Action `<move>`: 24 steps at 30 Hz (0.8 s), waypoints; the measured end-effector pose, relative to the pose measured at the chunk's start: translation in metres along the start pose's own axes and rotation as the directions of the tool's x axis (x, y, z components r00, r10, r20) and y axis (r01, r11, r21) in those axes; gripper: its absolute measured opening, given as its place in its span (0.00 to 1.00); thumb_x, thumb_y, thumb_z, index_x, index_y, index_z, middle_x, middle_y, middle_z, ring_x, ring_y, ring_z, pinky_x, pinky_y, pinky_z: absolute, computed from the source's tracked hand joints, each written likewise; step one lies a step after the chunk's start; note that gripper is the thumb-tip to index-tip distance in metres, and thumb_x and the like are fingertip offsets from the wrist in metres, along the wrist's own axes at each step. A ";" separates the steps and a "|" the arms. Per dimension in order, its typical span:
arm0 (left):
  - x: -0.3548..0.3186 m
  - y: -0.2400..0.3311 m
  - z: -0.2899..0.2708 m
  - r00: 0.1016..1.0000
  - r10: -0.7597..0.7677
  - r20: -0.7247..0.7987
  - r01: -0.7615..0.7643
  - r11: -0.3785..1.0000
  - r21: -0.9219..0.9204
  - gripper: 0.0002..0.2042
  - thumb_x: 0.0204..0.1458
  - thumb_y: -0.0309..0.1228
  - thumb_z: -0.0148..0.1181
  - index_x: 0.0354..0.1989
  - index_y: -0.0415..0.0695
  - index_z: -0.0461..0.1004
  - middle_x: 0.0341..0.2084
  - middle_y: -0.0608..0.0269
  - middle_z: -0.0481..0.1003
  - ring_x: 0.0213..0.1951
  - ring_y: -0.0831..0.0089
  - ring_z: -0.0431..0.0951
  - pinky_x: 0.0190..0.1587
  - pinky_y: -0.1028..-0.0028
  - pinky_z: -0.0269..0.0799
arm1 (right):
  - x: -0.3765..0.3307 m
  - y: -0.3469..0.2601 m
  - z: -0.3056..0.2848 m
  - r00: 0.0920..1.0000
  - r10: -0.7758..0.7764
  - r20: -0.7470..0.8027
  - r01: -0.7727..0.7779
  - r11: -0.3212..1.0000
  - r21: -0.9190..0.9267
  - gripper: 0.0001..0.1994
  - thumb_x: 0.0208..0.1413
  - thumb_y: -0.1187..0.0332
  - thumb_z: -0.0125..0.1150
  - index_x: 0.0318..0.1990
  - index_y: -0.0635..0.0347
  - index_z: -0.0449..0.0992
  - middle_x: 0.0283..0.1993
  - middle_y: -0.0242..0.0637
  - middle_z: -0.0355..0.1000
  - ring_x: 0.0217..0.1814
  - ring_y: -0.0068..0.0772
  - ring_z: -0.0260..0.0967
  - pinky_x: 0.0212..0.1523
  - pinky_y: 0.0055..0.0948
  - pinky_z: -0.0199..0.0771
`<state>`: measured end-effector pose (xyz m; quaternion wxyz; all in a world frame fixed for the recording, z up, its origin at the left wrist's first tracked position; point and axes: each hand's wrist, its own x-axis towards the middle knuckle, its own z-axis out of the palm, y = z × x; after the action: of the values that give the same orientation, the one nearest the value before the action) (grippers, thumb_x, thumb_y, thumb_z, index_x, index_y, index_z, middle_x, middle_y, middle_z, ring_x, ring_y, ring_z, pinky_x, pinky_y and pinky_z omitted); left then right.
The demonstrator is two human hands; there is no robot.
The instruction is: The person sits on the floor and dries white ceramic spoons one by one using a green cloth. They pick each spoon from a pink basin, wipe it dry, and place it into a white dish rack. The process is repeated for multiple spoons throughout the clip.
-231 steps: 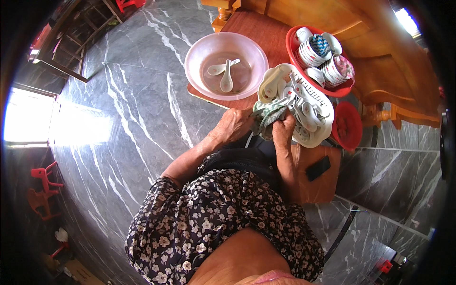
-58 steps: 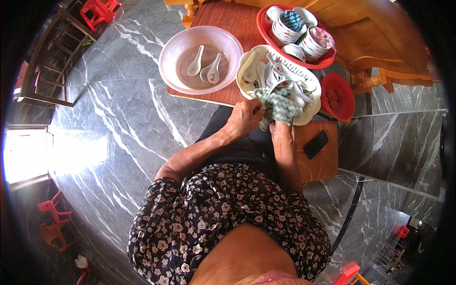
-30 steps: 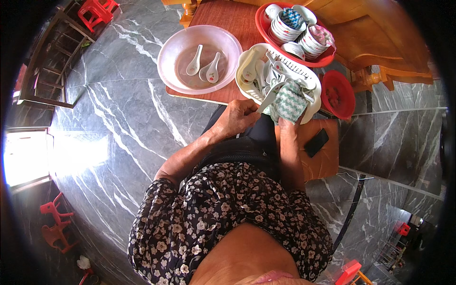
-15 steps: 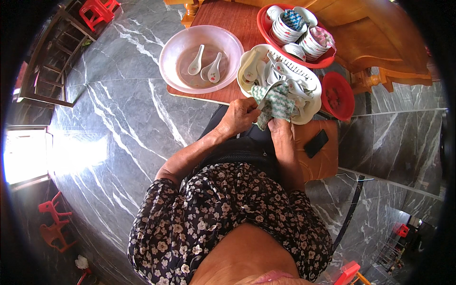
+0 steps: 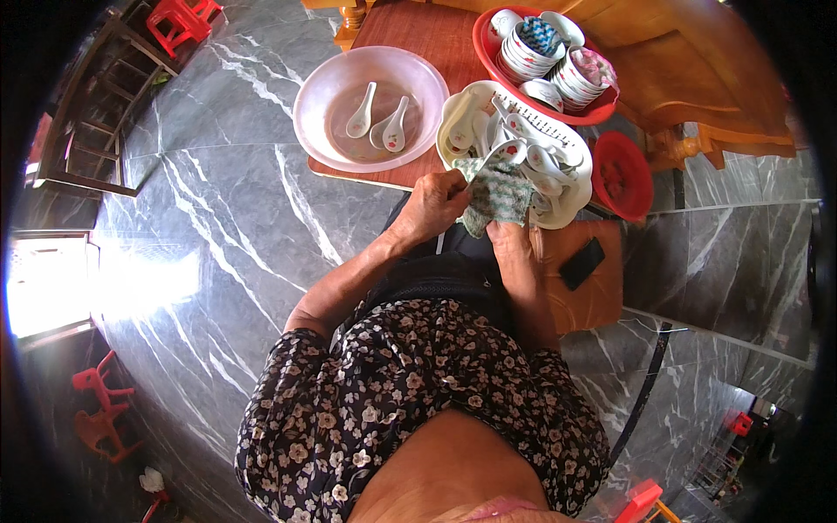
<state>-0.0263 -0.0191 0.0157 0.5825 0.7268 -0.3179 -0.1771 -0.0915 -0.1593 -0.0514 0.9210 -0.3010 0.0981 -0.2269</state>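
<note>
My left hand [image 5: 433, 207] is closed on the handle end of a white soup spoon [image 5: 511, 154] with a red flower in its bowl. Bunched around that handle is a green-and-white checked cloth [image 5: 495, 197], gripped from below by my right hand [image 5: 511, 241], its fingers partly covered. Both hands are at the near edge of a white slotted basket [image 5: 578, 193] heaped with soup spoons [image 5: 540, 159]. To its left, a translucent pinkish basin [image 5: 312, 100] has a few more spoons [image 5: 361, 115] lying in it.
A red basin [image 5: 482, 42] with stacked bowls [image 5: 526, 61] and cloths stands behind the basket on the reddish wooden table [image 5: 418, 35]. Another red basin [image 5: 641, 205] sits to the right. A black phone [image 5: 581, 264] lies on a brown seat [image 5: 602, 301] beside my right arm.
The cloth and both hands have shifted slightly left. More of the held spoon's bowl now shows beyond the cloth.
</note>
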 end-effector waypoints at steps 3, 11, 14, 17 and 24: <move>-0.002 0.001 -0.004 0.992 -0.089 0.088 0.095 0.994 -0.061 0.07 0.46 0.27 0.52 0.21 0.36 0.69 0.11 0.69 0.65 0.14 0.84 0.63 0.16 0.79 0.57 | 0.004 -0.005 0.009 0.990 -0.115 -0.083 0.105 0.988 -0.117 0.11 0.53 0.70 0.50 0.44 0.60 0.67 0.36 0.33 0.70 0.33 0.24 0.70 0.31 0.22 0.74; -0.006 0.010 -0.006 0.947 -0.218 0.237 0.270 0.938 -0.218 0.06 0.46 0.27 0.52 0.21 0.38 0.69 0.12 0.69 0.67 0.10 0.83 0.63 0.12 0.82 0.56 | 0.018 -0.003 -0.035 0.905 -0.422 -0.049 0.380 0.855 -0.354 0.17 0.50 0.65 0.54 0.47 0.61 0.65 0.39 0.32 0.68 0.37 0.25 0.68 0.37 0.25 0.72; -0.007 0.006 -0.002 0.951 -0.214 0.225 0.271 0.926 -0.262 0.06 0.46 0.26 0.52 0.21 0.38 0.69 0.12 0.69 0.67 0.10 0.83 0.63 0.12 0.82 0.56 | 0.013 -0.001 -0.041 0.881 -0.469 0.060 0.424 0.728 -0.539 0.23 0.45 0.65 0.60 0.49 0.59 0.63 0.41 0.32 0.66 0.43 0.24 0.65 0.44 0.25 0.69; -0.007 0.006 -0.002 0.954 -0.222 0.201 0.269 0.931 -0.248 0.06 0.47 0.27 0.53 0.21 0.38 0.68 0.12 0.69 0.67 0.10 0.83 0.63 0.12 0.82 0.55 | 0.009 0.000 -0.028 0.913 -0.402 0.061 0.396 0.846 -0.357 0.19 0.51 0.63 0.52 0.50 0.58 0.63 0.43 0.33 0.66 0.44 0.27 0.66 0.44 0.26 0.69; -0.007 0.007 -0.010 0.963 -0.200 0.180 0.236 0.950 -0.206 0.07 0.46 0.27 0.53 0.20 0.38 0.68 0.11 0.69 0.67 0.11 0.85 0.62 0.12 0.82 0.54 | 0.022 -0.015 -0.037 0.934 -0.159 0.321 0.311 0.806 -0.504 0.16 0.57 0.68 0.42 0.52 0.60 0.61 0.46 0.35 0.67 0.44 0.32 0.67 0.47 0.31 0.70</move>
<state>-0.0272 -0.0081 0.0245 0.6110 0.6706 -0.2582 -0.3321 -0.0899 -0.1997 -0.0731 0.7655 -0.5884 -0.0028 -0.2604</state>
